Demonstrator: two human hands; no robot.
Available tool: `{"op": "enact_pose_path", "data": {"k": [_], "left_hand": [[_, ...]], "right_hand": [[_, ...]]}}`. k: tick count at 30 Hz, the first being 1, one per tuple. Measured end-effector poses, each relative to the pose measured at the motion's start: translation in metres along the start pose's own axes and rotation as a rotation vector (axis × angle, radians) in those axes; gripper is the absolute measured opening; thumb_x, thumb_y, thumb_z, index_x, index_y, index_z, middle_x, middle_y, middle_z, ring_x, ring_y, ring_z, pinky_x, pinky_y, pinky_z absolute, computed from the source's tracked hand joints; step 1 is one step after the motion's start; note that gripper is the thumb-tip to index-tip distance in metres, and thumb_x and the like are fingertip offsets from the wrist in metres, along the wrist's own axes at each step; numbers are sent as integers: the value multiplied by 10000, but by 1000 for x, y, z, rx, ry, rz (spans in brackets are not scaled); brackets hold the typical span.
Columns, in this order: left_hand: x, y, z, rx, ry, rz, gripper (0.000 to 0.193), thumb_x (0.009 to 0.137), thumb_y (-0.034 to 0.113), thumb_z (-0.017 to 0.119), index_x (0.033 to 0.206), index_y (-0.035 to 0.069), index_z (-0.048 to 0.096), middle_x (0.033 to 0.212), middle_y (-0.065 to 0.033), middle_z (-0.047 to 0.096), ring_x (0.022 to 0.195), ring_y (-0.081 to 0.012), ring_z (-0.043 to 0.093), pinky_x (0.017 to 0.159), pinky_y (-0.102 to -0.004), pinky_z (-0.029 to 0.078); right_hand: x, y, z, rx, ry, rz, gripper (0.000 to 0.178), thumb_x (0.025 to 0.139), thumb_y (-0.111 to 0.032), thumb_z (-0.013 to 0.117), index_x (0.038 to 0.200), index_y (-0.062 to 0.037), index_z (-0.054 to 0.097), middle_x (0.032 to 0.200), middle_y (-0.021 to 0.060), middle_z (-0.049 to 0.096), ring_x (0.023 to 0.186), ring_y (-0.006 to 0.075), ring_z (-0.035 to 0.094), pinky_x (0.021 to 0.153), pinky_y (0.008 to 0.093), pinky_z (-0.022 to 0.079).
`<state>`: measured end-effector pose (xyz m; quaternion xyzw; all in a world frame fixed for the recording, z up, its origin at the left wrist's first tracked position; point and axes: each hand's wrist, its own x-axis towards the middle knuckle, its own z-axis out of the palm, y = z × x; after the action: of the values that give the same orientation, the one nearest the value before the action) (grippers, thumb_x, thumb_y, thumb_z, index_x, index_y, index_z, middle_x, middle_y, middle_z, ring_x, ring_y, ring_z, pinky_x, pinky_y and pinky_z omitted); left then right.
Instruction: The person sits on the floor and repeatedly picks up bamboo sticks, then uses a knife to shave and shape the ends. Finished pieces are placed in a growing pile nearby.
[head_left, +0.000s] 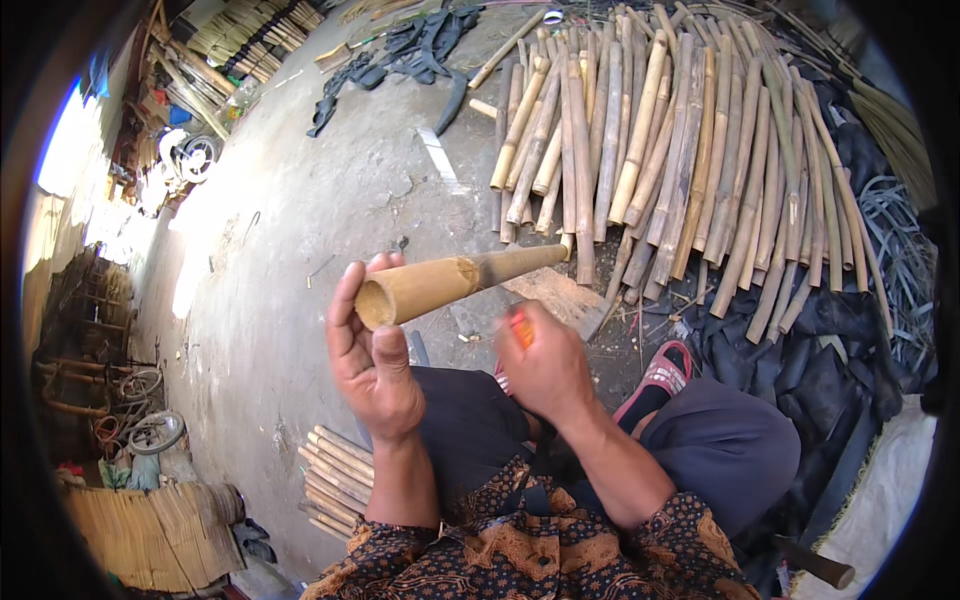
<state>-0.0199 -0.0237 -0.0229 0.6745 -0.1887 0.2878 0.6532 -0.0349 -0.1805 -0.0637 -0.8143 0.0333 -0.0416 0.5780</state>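
A yellow-brown bamboo pole (425,290) slants away in front of me, its open hollow end close to me and its darker far part reaching toward the pile. My left hand (375,365) holds it by the near end, thumb on one side and fingers round the other. Just below the pole, my right hand (548,362) is closed in a fist on a small orange-red object (521,328). That fist is slightly blurred, and the kind of thing inside it is hidden. A gap shows between the right fist and the pole.
A large pile of bamboo poles (690,130) lies ahead right, with a flat board (560,300) before it. Shorter bamboo pieces (335,480) lie left of my legs. Dark sheeting (790,385) covers the right side. Dark rubber strips (410,55) and a bicycle wheel (157,432) are farther off.
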Motion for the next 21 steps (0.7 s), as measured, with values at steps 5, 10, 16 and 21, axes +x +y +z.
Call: {"op": "enact_pose_path", "data": {"k": [5,10,16,21], "left_hand": [[2,3,-1,-12,-19,-34,605,1024,224,631,1486,-85,394,1400,-236,569,1331,-297,545,1149,-415,391],[1,6,4,-17,-11,-36,554,1035,160,602,1477,-100,390,1394,-247,574,1342,-310,541,1156,-421,391],[3,9,5,9,-31,4,531,1042,146,589,1478,-89,397,1398,-246,573,1339,-302,541,1153,-419,394],[6,-1,8,-105,-89,55,542,1091,244,467,1515,-72,348,1498,-252,477,1363,-363,511,1170,-492,357]], "right_hand": [[-5,-7,-4,44,33,-196,240,931,-223,708,913,-13,594,664,188,650,612,342,707,538,417,523],[-12,1,-2,55,55,-286,203,955,-193,673,913,-9,599,623,187,635,603,357,703,542,422,524],[1,21,-6,-80,10,83,331,957,-313,636,959,18,642,747,266,676,689,440,696,614,484,535],[-10,12,-4,96,-21,-60,325,968,-304,612,937,19,634,748,256,673,697,436,689,628,485,525]]}}
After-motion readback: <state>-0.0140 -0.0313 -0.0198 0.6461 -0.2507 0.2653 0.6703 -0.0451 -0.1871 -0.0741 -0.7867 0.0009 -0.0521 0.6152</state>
